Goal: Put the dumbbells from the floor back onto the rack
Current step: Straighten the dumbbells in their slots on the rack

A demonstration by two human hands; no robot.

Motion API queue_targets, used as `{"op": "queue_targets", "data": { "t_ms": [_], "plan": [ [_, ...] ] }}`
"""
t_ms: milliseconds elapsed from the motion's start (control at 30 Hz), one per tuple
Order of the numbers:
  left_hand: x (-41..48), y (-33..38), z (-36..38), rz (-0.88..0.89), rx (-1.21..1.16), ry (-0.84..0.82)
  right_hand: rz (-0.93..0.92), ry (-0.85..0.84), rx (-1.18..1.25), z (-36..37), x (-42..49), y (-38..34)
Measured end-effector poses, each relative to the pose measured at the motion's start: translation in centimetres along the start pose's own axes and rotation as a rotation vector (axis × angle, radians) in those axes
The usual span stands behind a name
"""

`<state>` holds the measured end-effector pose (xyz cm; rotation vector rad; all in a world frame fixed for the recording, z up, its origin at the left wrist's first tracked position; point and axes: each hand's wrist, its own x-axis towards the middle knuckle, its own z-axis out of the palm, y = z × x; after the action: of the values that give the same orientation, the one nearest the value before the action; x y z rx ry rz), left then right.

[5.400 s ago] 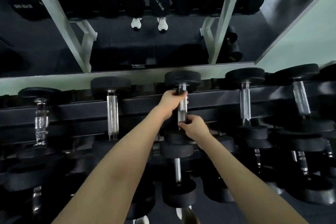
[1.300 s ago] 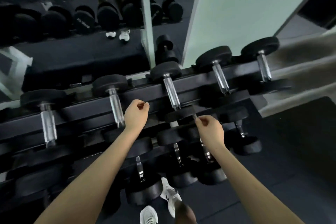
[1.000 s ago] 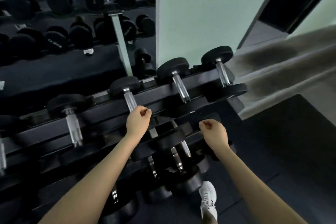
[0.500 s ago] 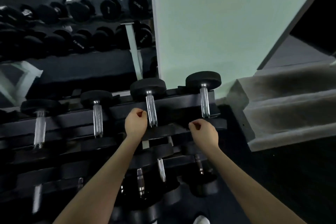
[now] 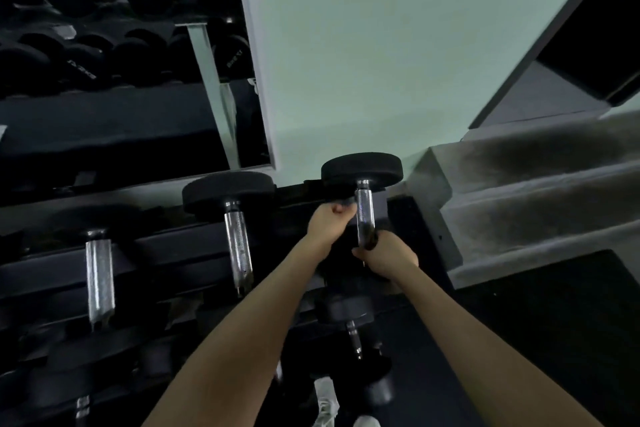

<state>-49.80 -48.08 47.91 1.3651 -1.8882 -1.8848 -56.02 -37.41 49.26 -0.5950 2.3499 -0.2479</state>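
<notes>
Chrome handle of the rightmost dumbbell (image 5: pixel 363 215) on the rack (image 5: pixel 173 246) was gripped by the right hand (image 5: pixel 386 258) low; the left hand (image 5: pixel 329 222), fisted, touched it beside.

Three dumbbells in a row on the top of the rack (image 5: pixel 194 246): end dumbbell (image 5: pixel 362 184) at the right end, middle dumbbell (image 5: pixel 232 211) left of it, third dumbbell (image 5: pixel 98 270) further left. Mirror (image 5: pixel 121 97) behind the rack's left part, wall (image 5: pixel 381 45) behind its right end, steps (image 5: pixel 540 204) right of it.
</notes>
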Motion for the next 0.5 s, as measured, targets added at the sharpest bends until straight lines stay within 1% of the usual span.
{"op": "queue_targets", "data": {
  "t_ms": [67, 100, 200, 267, 500],
  "plan": [
    [0.8, 0.1, 1.6, -0.09, -0.218, -0.075, -0.035, -0.046, -0.021, -0.2, 0.7, 0.2],
    [1.2, 0.1, 2.0, -0.127, -0.307, -0.102, -0.053, -0.08, 0.008, -0.4, 0.9, 0.2],
    [2.0, 0.2, 2.6, -0.149, -0.487, -0.14, -0.1, -0.156, 0.176, -0.7, 1.9, 0.6],
    [2.0, 0.2, 2.8, -0.14, -0.526, -0.124, -0.106, -0.144, 0.205, -0.5, 2.4, 1.0],
    [1.8, 0.0, 2.7, -0.167, -0.594, -0.111, -0.12, -0.156, 0.139, -0.9, 2.6, 0.8]
  ]
}}
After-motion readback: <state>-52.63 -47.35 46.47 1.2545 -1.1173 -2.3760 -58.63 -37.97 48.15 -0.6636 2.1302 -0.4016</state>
